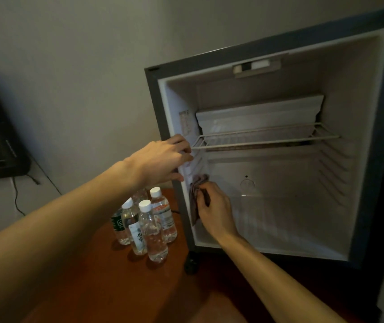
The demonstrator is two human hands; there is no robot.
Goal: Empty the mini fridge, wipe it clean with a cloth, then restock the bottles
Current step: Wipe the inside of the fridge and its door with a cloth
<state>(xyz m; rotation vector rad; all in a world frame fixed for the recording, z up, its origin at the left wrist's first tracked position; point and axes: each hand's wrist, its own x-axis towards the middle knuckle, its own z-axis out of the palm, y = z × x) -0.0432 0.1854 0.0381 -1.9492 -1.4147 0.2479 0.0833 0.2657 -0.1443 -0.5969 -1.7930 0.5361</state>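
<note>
Wiping the left inner wall is the step in hand, I'd say: the right hand point(214, 208) has its fingers curled round a bunched cloth point(198, 194) and presses it against that wall, low down, just inside the fridge point(372, 159) opening. The left hand point(163, 159) sits above it, fingers bent over the front edge of the same wall, right beside the near corner of the wire shelf point(268, 138); it looks to be steadying the cabinet, holding nothing loose.

The fridge stands empty with its door swung away, out of sight. The bottles point(146, 224) are huddled on the bench point(107, 276) below and left of the left hand, just beside the fridge's outer side.

To do this well, I'd keep that bracing grip, since the cabinet could shift under a firm rub. The wall beyond the cloth is ribbed with shelf runners, so short strokes along each groove should clean better than broad sweeps across. Opening the cloth flatter would cover more. The floor, back wall and shelf look not yet reached.
</note>
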